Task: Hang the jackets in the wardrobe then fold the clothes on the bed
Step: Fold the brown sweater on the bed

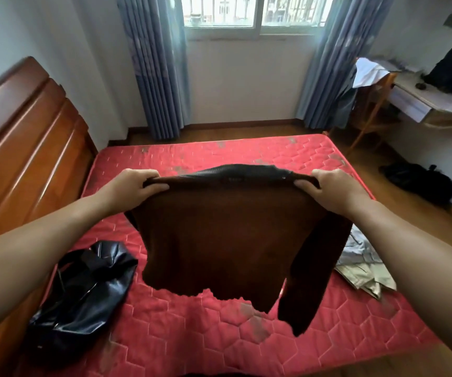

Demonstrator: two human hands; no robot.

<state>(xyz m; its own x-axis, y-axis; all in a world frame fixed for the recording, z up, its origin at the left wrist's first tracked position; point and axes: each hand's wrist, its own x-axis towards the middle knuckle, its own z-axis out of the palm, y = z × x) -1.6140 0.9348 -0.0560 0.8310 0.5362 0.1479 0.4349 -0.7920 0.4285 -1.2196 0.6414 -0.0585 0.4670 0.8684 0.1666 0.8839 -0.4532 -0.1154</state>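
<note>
Head view, left hand [137, 186], right hand [333, 189] hold jacket [219, 235], bed [192, 336] part-hidden

Brown jacket [219, 235] you're holding up blocks the middle of the mattress [192, 336]; can't see what's under it. Fingertips of your left hand [135, 189] and right hand [333, 191] are buried in the fold at its top edge. Pale clothes [363, 270] are partly covered by the hanging sleeve and your right forearm. Headboard [23, 148] is cut at the left edge, desk [415, 104] at the right. Dark heap on the floor [418, 183]: can't tell what it is.
</note>
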